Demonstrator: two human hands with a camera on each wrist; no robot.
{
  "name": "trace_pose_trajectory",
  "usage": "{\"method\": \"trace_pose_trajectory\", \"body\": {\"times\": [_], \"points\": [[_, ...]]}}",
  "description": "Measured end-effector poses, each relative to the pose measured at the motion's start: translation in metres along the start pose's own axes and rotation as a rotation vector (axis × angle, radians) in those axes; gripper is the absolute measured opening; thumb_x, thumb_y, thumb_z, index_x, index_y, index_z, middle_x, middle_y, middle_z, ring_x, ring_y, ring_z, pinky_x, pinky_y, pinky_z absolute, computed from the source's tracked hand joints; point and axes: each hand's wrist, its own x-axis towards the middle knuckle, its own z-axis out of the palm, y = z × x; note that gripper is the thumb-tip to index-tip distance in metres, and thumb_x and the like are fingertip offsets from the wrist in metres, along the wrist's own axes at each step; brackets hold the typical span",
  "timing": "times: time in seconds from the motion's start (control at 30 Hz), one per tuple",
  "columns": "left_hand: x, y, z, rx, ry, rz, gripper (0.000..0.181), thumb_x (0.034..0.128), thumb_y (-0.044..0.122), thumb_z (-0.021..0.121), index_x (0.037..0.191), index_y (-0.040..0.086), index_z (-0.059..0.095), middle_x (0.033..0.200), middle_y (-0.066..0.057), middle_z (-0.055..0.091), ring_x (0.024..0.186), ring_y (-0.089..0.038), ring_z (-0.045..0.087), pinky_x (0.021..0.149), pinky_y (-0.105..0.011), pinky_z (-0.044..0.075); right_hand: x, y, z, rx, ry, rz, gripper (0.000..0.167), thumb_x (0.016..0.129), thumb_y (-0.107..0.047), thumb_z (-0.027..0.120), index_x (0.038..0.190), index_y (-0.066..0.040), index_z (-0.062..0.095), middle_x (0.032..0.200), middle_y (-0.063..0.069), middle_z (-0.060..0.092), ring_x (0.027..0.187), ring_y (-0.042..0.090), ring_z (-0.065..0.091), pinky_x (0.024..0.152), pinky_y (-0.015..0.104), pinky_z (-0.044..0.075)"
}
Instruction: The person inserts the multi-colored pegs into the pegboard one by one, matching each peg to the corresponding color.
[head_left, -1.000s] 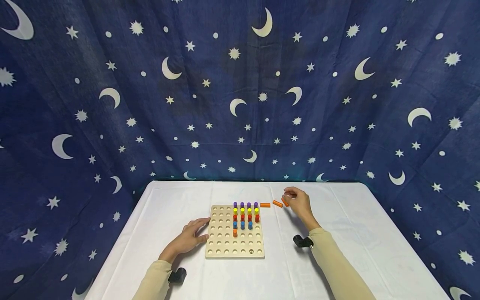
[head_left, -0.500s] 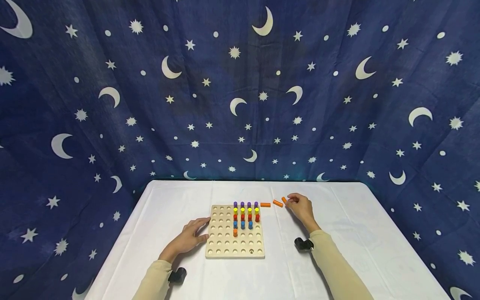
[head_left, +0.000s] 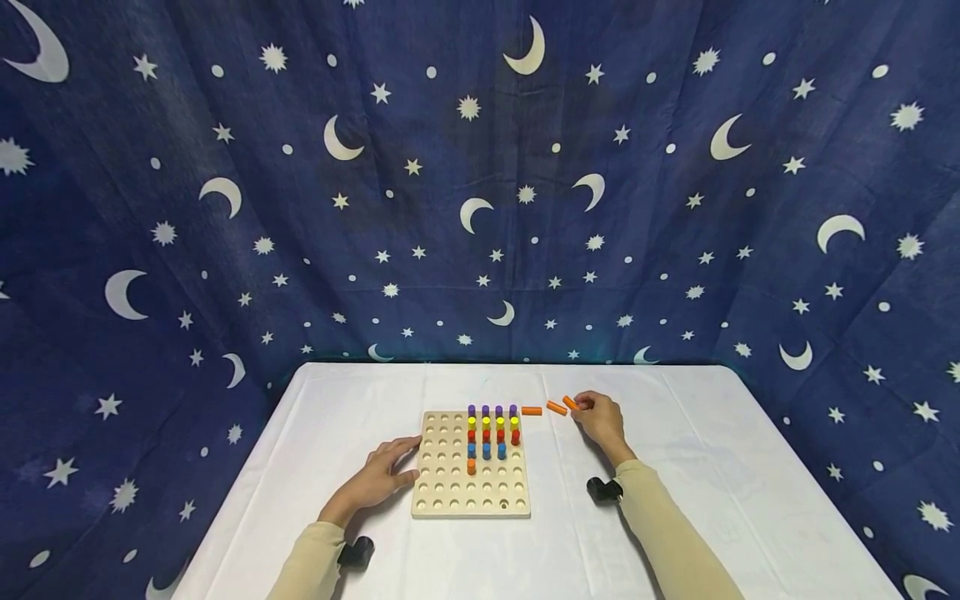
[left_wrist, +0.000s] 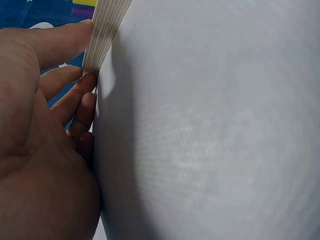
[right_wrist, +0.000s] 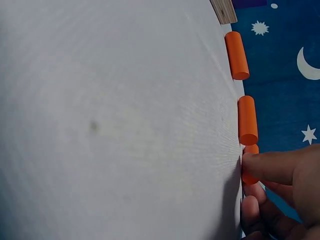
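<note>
A wooden pegboard (head_left: 471, 514) lies on the table, with short rows of purple, yellow, red and blue pegs and a single orange peg (head_left: 471, 467) standing in it. My left hand (head_left: 378, 477) rests at the board's left edge, thumb and fingertips touching its side (left_wrist: 105, 35). To the right of the board, my right hand (head_left: 600, 418) pinches the near end of a lying orange peg (right_wrist: 251, 176) between thumb and fingers. Two more orange pegs (right_wrist: 237, 55) (right_wrist: 247, 120) lie between that hand and the board.
A white cloth (head_left: 570, 533) covers the table. Behind it hangs a dark blue curtain (head_left: 420, 275) with moons and stars. Dark camera mounts (head_left: 356, 553) (head_left: 604, 490) sit at both wrists.
My right hand has come down and nearer from over the far-right orange peg, and its fingertips now pinch that peg's near end. The left hand and board stay still.
</note>
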Motion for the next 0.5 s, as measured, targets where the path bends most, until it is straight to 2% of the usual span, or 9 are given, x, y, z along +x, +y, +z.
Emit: {"method": "trace_pose_trajectory", "body": {"times": [0.23, 0.5], "points": [[-0.0017, 0.0012, 0.0005, 0.006, -0.003, -0.003, 0.061, 0.0896, 0.03, 0.069, 0.146, 0.019, 0.049, 0.15, -0.006, 0.048, 0.14, -0.033, 0.039, 0.116, -0.061, 0.027, -0.0059, 0.0005, -0.003, 0.035, 0.044, 0.013, 0.022, 0.08, -0.01, 0.073, 0.102, -0.005, 0.072, 0.087, 0.009, 0.07, 0.077, 0.021, 0.062, 0.07, 0.031, 0.046], [-0.0008, 0.0009, 0.0003, -0.002, -0.001, 0.0, 0.06, 0.0898, 0.029, 0.069, 0.145, 0.018, 0.049, 0.15, -0.007, 0.048, 0.141, -0.033, 0.037, 0.116, -0.062, 0.026, -0.0101, 0.0044, -0.0096, 0.098, 0.072, 0.045, 0.022, 0.08, -0.01, 0.07, 0.102, -0.008, 0.074, 0.093, 0.012, 0.073, 0.088, 0.026, 0.067, 0.07, 0.028, 0.048]]}}
